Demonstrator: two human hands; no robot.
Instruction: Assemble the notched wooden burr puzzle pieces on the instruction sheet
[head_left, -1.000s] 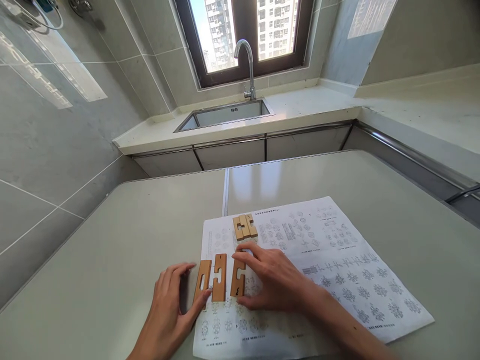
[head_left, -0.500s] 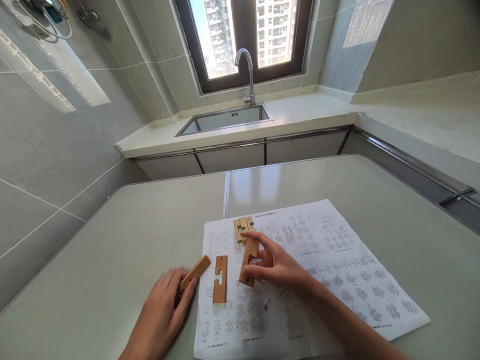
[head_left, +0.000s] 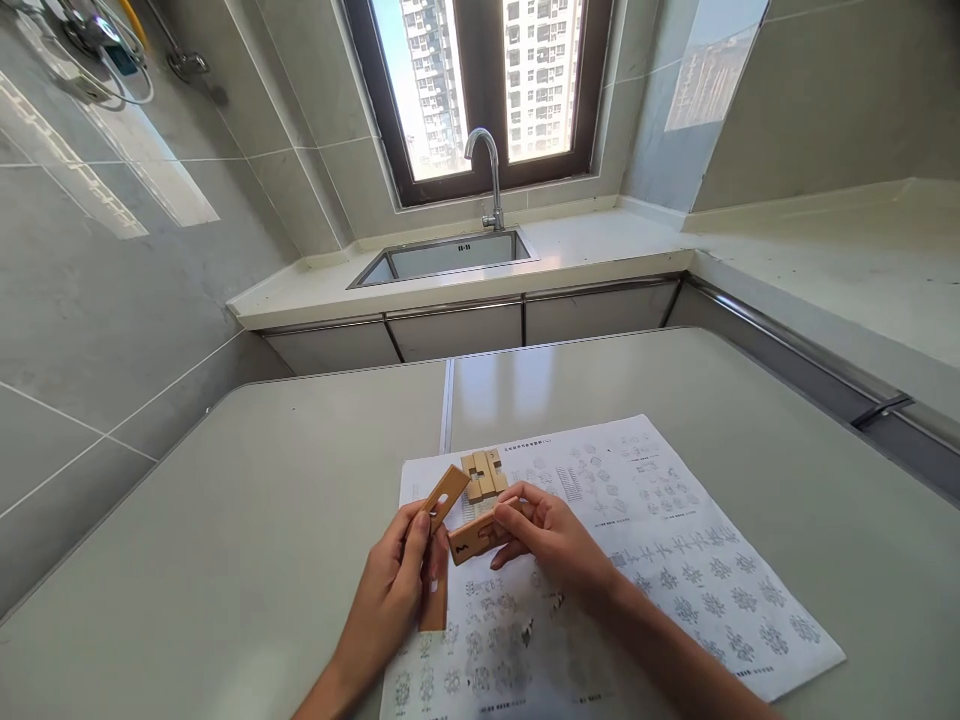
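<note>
My left hand (head_left: 394,580) is closed on a slotted wooden puzzle piece (head_left: 448,490), tilted up to the right. In my right hand (head_left: 551,535) I grip a second wooden puzzle piece (head_left: 474,540), which bears a dark mark near its left end. The two pieces come close together in front of me; whether they touch I cannot tell. Below my left hand another wooden piece (head_left: 433,610) lies on the printed sheet (head_left: 630,600), partly covered by the fingers. Just beyond the held pieces, several paler wooden pieces (head_left: 484,475) lie side by side on the sheet.
The sheet, covered in small diagrams, lies on a pale table (head_left: 225,520) with a seam. Small dark bits (head_left: 527,632) show on the paper. Past the table are a counter (head_left: 585,235), a sink (head_left: 457,258), a faucet (head_left: 495,180) and a window (head_left: 487,90).
My left hand has moved right with its piece, over the one lying on the sheet. My right hand has turned its piece from upright to nearly level, bringing the two held pieces together.
</note>
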